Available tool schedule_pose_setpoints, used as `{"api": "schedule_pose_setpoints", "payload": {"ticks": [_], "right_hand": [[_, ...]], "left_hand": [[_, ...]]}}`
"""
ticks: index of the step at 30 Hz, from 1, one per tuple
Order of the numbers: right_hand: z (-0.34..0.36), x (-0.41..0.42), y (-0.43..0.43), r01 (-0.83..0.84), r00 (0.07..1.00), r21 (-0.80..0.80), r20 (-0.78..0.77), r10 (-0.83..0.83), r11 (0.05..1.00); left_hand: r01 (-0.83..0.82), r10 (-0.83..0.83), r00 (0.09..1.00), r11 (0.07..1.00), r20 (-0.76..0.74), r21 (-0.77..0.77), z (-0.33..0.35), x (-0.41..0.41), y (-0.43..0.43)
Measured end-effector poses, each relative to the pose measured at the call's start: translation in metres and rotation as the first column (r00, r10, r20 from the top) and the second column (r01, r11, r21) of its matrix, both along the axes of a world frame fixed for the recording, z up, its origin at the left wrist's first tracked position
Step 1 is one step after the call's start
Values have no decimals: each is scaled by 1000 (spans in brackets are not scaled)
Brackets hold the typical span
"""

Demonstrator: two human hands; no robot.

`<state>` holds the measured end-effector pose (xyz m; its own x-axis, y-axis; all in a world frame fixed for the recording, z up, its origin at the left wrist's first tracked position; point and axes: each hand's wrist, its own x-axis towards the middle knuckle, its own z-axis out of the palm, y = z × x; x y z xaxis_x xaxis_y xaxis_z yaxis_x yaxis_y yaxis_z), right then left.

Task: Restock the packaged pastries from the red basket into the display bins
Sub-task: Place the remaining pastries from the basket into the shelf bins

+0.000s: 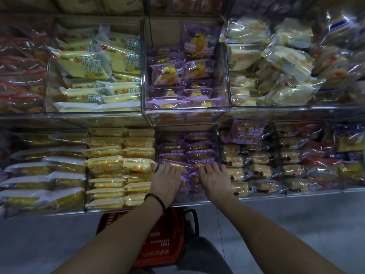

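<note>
Purple-wrapped pastries [185, 153] fill the lower middle clear bin [217, 139] in two rows. My left hand [166, 179] lies on the front packs of the left row with its fingers spread over them. My right hand [214, 177] lies on the front packs of the right row in the same way. Whether the fingers hook around a pack is hidden. The red basket [158, 244] stands on the floor below the shelf, between my forearms, and its inside is mostly covered by my left arm.
Yellow packs [120, 165] fill the bin to the left and clear-wrapped rolls [254, 171] the bin to the right. The upper shelf holds green-yellow packs [94, 64], purple packs [183, 76] and pale sandwich packs [276, 62]. Grey floor [296, 224] lies below.
</note>
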<state>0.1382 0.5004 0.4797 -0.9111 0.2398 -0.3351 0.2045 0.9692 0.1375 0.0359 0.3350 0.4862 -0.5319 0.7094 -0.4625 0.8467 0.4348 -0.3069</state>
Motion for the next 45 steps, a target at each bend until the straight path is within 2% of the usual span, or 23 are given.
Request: {"api": "schedule_pose_setpoints", "payload": {"ticks": [5,11,14,20,24,30,35,38,41,45], "right_hand": [[-1,-10,6,35,999,22,-21,-34,999],[-5,-3,9,-6,998,-2,-64,6,1000],[-3,3,13,-28,993,-14,-117,27,1000],[-4,17,19,-80,970,29,-228,84,996],[-10,20,21,-66,977,10,-200,67,998],[-11,24,22,5,986,-5,-166,-6,1000],[-2,9,8,88,993,-27,-81,-90,996],[-5,-8,-3,108,993,-36,-51,-110,993],[-11,-7,-5,104,989,-30,-104,-106,994],[-15,4,-6,87,990,-19,-108,-89,996]], "left_hand": [[-74,70,996,994,-64,-74,-2,2,16],[-96,95,995,994,9,49,-13,6,8],[-79,81,997,992,-15,101,-14,4,2],[-88,87,992,996,-92,-7,-10,-2,20],[-75,71,994,996,-85,-55,-14,-11,32],[-103,103,993,995,-61,11,-26,-15,26],[-49,48,996,999,-69,-6,-26,-13,23],[-68,69,997,996,-33,51,-24,-10,16],[-129,127,992,980,26,152,-17,-4,6],[-216,174,973,921,153,323,-7,-6,3]]}}
